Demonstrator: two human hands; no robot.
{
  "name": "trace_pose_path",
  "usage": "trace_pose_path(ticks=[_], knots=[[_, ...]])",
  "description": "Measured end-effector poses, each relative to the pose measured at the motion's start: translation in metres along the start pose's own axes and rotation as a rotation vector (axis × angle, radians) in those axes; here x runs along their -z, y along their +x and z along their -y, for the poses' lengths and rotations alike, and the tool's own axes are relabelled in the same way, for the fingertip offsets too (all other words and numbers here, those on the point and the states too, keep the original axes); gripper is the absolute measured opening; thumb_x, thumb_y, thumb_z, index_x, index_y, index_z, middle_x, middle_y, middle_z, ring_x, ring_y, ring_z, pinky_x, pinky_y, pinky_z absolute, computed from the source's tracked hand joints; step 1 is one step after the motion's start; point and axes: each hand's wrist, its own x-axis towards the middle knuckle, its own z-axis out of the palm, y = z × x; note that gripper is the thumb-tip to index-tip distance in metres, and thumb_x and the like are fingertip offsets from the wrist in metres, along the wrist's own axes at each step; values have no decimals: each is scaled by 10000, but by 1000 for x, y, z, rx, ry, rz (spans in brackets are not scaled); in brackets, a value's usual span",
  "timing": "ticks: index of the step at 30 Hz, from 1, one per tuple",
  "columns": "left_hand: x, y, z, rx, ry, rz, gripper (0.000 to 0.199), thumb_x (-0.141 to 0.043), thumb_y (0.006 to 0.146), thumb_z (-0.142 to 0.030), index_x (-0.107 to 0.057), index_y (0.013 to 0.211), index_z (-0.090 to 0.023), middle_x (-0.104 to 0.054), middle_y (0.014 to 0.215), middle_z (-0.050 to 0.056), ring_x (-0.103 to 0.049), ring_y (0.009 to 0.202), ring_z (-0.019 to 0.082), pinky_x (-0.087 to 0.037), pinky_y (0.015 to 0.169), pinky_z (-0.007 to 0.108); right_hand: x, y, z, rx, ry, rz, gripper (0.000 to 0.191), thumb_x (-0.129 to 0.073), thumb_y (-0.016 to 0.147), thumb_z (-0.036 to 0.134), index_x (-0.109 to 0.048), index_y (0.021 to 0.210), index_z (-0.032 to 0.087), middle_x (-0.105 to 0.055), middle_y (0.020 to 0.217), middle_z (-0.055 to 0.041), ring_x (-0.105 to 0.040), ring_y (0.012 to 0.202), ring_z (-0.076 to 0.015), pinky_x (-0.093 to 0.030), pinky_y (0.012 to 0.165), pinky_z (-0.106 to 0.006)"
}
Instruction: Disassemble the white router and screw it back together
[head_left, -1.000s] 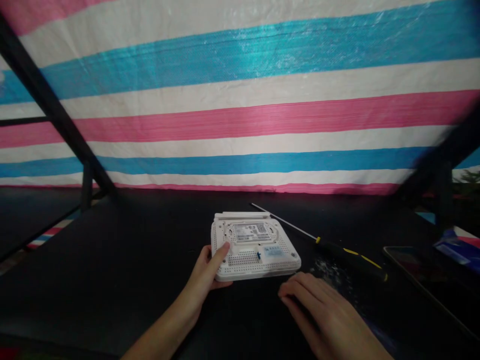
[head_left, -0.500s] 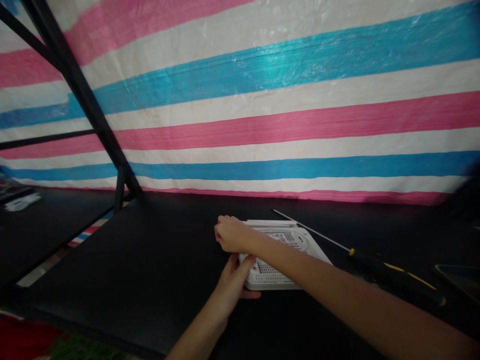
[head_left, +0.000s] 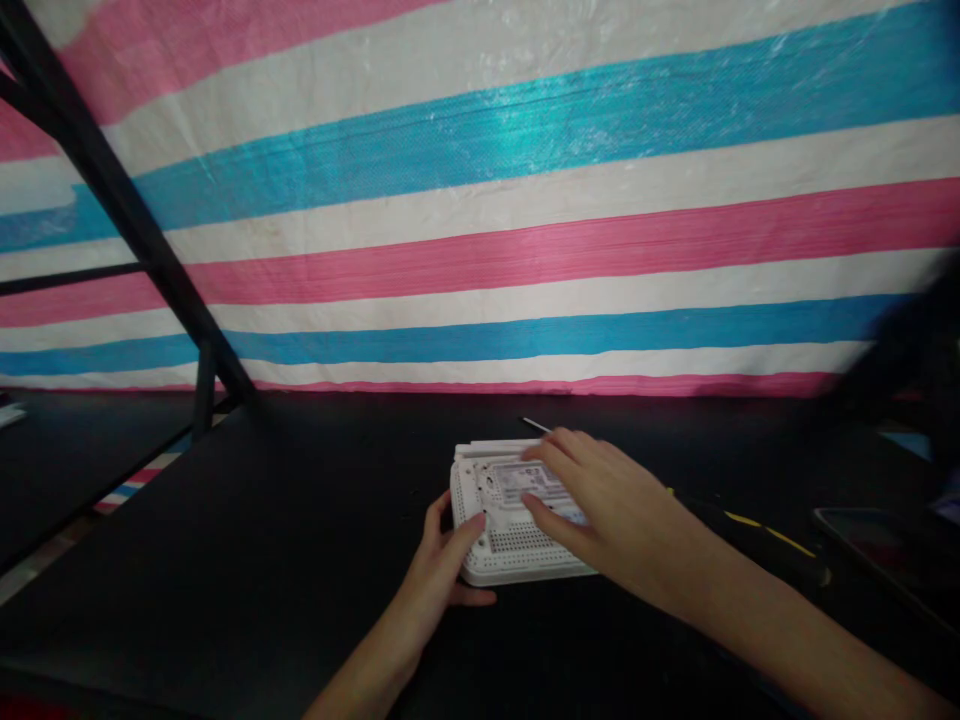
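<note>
A white Wi-Fi router (head_left: 517, 540) lies on the black table, its vented, labelled side up and a slim white bar along its far edge. My left hand (head_left: 442, 560) grips the router's left edge, thumb on top and fingers at the side and below. Over its right half hovers my right hand (head_left: 600, 490), open with thumb and fingers apart. Whether those fingertips touch the label is unclear. The router's right end is hidden behind that hand. Beyond it lies a long screwdriver, its shaft (head_left: 534, 425) partly covered and its black and yellow handle (head_left: 772, 540) to the right.
The black table (head_left: 300, 530) extends left to a gap before another black surface (head_left: 90, 425). A dark phone-like object (head_left: 877, 560) lies at the right. Striped sheeting (head_left: 525, 240) hangs behind, with a black metal frame post (head_left: 142, 230) at left.
My right hand has moved from the router's left corner back rightward over its label, and its fingers have spread. My left hand still holds the left edge. The view has shifted slightly right.
</note>
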Motion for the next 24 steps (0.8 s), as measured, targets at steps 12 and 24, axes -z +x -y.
trace_pose_path(ticks=[12,24], knots=[[-7,-3,-3,-22,70,-61,527,-564,892,-278,-323,1357,-215,-696,945,95,-709,714,207,-587,492,284,-23,-184,-26,-377,-80,-349,263,-430,920,410,-603,964,216,-662,843,-11,-666,733,-110,-562,617,-167],[22,-68,13,-533,453,-108,604,-660,800,-423,-450,1342,-258,-353,1498,80,-317,1368,308,-309,1093,480,-14,-191,29,-333,139,-279,221,-482,912,332,-602,1073,239,-647,879,-27,-673,762,-86,-524,634,-90]])
